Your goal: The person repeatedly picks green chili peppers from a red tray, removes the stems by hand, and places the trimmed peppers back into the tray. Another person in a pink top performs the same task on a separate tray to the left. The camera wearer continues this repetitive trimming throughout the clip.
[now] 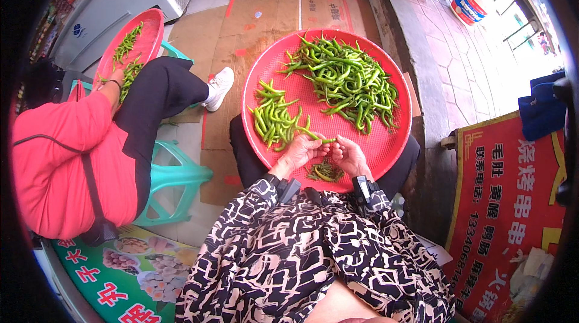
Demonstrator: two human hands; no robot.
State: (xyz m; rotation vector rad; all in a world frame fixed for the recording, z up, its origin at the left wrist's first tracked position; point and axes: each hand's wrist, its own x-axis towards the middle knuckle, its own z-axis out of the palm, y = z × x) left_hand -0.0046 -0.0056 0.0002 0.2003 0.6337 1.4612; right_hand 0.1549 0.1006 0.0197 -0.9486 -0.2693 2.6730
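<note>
A round red plastic tray (280, 67) with a mesh bottom rests across my lap. Its far right part bears a big heap of long green chili peppers (348, 78), and a smaller pile of green chilies (273, 117) lies at the left. Between my hands, above the near part of the tray, is one green chili (326, 141). My left hand (303, 151) grips its body, while the fingertips of my right hand (348, 155) pinch its right end. Small green stems (323, 170) lie below my hands near the tray's near rim, with a yellowish chili among them.
At the left, a seated person in a red top (77, 160) reaches into another red tray (151, 29) of chilies. A turquoise plastic stool (176, 182) stands left of me. Flattened cardboard (217, 51) covers the floor. A concrete ledge (407, 29) and a red printed banner (493, 205) lie rightward.
</note>
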